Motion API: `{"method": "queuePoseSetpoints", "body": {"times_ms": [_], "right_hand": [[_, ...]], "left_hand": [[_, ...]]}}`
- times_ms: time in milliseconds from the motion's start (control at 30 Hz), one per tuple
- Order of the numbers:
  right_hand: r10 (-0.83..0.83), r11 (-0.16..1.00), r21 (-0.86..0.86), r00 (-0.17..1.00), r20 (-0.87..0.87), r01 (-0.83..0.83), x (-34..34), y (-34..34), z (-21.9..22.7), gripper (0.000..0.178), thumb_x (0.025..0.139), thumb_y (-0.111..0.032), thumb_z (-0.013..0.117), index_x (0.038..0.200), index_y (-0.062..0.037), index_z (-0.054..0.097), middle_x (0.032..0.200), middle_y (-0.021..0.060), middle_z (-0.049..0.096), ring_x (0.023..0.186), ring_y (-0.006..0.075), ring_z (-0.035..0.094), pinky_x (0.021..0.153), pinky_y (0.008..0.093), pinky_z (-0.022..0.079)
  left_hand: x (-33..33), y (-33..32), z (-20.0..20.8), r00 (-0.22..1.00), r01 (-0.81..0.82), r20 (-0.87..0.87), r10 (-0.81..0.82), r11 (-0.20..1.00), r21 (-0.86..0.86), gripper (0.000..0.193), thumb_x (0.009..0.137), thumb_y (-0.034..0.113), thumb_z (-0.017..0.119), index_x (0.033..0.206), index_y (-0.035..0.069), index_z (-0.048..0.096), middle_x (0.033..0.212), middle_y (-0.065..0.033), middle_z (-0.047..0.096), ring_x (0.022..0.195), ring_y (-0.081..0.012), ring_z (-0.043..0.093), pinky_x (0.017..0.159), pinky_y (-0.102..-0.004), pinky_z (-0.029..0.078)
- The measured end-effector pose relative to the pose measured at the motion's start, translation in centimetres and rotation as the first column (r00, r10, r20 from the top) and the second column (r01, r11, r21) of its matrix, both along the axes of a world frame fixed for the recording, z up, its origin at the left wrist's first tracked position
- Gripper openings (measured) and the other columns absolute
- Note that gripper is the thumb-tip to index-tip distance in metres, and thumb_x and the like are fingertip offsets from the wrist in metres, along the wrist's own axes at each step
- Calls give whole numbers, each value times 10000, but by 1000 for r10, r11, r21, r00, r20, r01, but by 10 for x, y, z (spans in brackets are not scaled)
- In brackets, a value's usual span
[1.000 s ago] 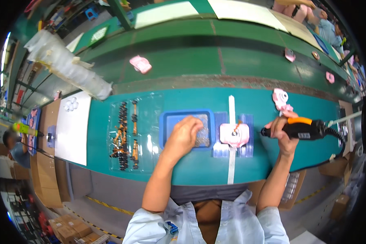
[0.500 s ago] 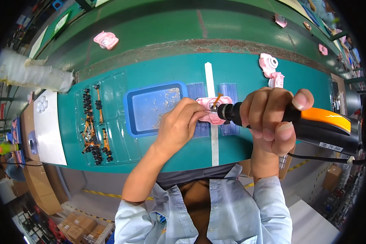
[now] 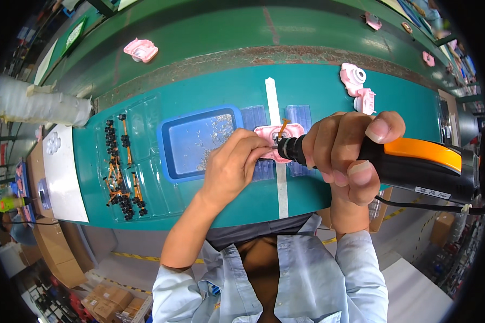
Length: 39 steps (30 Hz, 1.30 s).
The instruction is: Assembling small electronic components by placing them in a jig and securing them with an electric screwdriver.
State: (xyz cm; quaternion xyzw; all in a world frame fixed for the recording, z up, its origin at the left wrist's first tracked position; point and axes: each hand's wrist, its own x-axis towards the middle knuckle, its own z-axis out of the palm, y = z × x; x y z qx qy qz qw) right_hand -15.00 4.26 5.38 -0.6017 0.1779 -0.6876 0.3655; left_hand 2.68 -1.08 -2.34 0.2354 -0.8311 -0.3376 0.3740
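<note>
My right hand (image 3: 345, 151) grips a black and orange electric screwdriver (image 3: 424, 153), held nearly level. Its black nose points left at a pink camera housing (image 3: 295, 129) lying on the mat. The bit is mostly hidden by fingers and the nose. An orange flex cable (image 3: 283, 127) sticks up from the housing. My left hand (image 3: 229, 167) is closed in a pinch at the housing's left side, close to the screwdriver's tip. What lies between those fingertips is too small to make out.
A blue tray (image 3: 163, 145) of loose screws stands left of the housing. Further left, a clear plastic tray (image 3: 151, 185) holds black camera modules with orange cables (image 3: 116, 177). More pink camera parts (image 3: 353, 78) lie at the back right. A black cord (image 3: 420, 205) trails from the screwdriver.
The whole view has shifted slightly. The screwdriver's nose covers a little more of the housing's right side. Both hands keep nearly the same hold.
</note>
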Motion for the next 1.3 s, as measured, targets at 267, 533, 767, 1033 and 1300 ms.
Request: {"method": "queuePoseSetpoints", "body": {"times_ms": [267, 533, 767, 1033, 1300], "right_hand": [[-121, 992, 53, 991, 55, 118, 19, 6, -1, 337, 864, -113, 594, 1171, -169, 469, 576, -30, 460, 492, 70, 443, 465, 229, 380], [-296, 955, 28, 954, 38, 296, 4, 8, -2, 371, 887, -118, 577, 1242, -119, 468, 587, -31, 450, 474, 78, 403, 459, 230, 367], [-452, 891, -3, 887, -94, 454, -8, 11, -13, 408, 880, -88, 567, 1275, -66, 468, 591, -7, 449, 467, 98, 398, 443, 236, 357], [-411, 909, 98, 911, 42, 406, 2, 6, -22, 416, 715, 158, 588, 1111, 38, 556, 916, 105, 614, 555, 115, 474, 536, 211, 402], [-369, 920, 162, 927, 61, 356, 4, -2, -24, 375, 700, 179, 597, 1036, 12, 600, 907, 84, 607, 569, 104, 476, 541, 209, 404]], "left_hand": [[1, 5, 0, 999, -51, 4, 51, 998, -48, 114, 801, -2, 687, 897, 44, 646, 881, -45, 613, 610, -193, 569, 556, -289, 468], [14, -9, 3, 978, -166, -120, 171, 985, 53, 146, 820, -78, 613, 922, 13, 665, 901, -63, 626, 715, -178, 593, 638, -277, 482], [15, -10, 19, 985, -80, -53, 164, 707, 702, 159, 873, -84, 584, 926, 3, 706, 881, -37, 630, 667, -105, 512, 568, -223, 403], [12, -3, 7, 993, -37, -71, 92, 831, 554, 106, 828, -64, 650, 885, -3, 716, 827, -31, 625, 603, -105, 473, 534, -230, 379], [5, -1, 8, 997, -56, -36, 75, 925, 375, 64, 787, -51, 690, 816, 2, 712, 776, -36, 613, 583, -120, 473, 520, -243, 379]]}}
